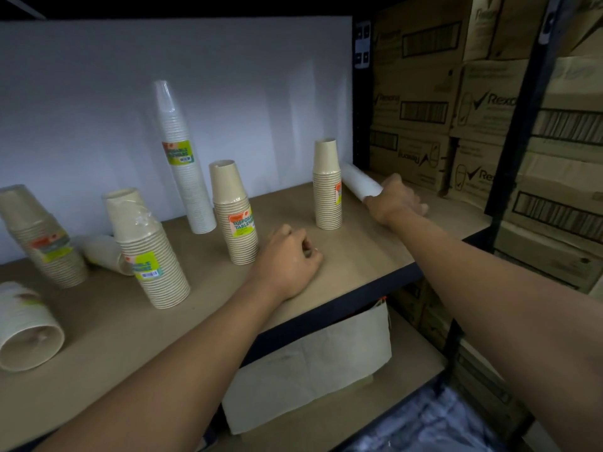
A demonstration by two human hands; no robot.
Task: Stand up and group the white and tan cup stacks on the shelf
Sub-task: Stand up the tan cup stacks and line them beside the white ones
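Lying white cup stack (359, 181) gripped by right hand (396, 199) fingers, upright tan cup stack (327, 184) just left of them, left hand (287, 261) fingers curled empty on the shelf (359, 252).

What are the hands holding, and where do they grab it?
The right hand grips the white cup stack lying on its side, round its right end. The left hand holds nothing; it rests curled on the shelf.

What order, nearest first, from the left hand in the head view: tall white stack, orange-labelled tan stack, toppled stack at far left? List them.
1. Orange-labelled tan stack, just left of the left hand.
2. Tall white stack, back left by the wall.
3. Toppled stack, far left front.
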